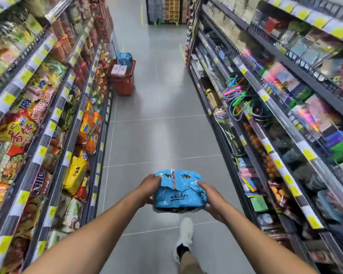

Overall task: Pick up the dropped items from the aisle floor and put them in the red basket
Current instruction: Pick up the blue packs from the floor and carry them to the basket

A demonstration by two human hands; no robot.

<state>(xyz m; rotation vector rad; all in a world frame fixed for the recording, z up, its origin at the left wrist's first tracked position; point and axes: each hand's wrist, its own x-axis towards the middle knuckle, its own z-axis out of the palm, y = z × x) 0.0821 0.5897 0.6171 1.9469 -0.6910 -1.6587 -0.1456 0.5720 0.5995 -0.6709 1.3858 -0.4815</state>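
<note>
Grey tiled floor (158,91) — stocked shelves (48,107) flank the aisle.

The grey tiled aisle floor (156,135) carries a red basket (123,80) beside the left shelving (71,123), and a white sneaker (184,234).

Bright, even light is falling from overhead and leaving a pale streak of glare running down the grey floor tiles (158,135), with almost no hard shadows showing. The shelves on the left (38,119) and the shelves on the right (285,115) are bowing outward under the wide-angle lens, and their packets and yellow price tags are smearing into blur toward the edges.
</note>
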